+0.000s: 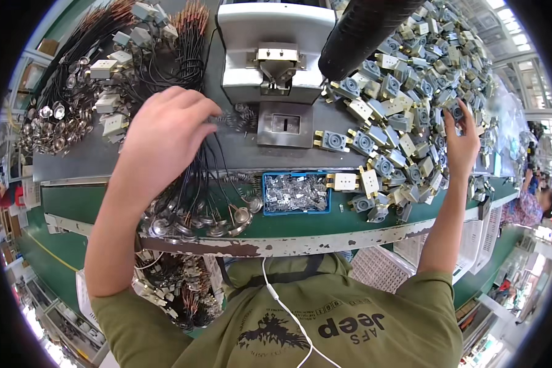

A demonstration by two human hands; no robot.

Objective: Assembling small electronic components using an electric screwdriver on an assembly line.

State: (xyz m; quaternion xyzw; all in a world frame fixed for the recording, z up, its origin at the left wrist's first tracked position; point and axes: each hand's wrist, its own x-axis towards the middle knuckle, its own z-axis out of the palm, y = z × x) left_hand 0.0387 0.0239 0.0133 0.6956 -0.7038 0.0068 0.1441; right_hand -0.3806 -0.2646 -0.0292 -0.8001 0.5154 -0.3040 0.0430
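Note:
My left hand (172, 119) hovers over black wires at the left of the bench, its fingers bent and the thumb apart from them. Loose coil springs (238, 116) lie just beyond its fingertips; what is under the palm is hidden. On the right, my right hand (463, 140) reaches into a heap of grey and cream blocks (405, 110) with brass prongs. Its thumb and fingers close around one grey block (457, 113) with a round recess. Black wires with round metal caps (218, 227) hang below my left hand.
A press (276, 27) stands at the back middle, with a slotted metal fixture (267, 132) before it. A blue tray (297, 212) of small clear pieces sits near the front edge. A thick black hose (365, 34) slants above. Wire bundles (190, 46) lie at the back left.

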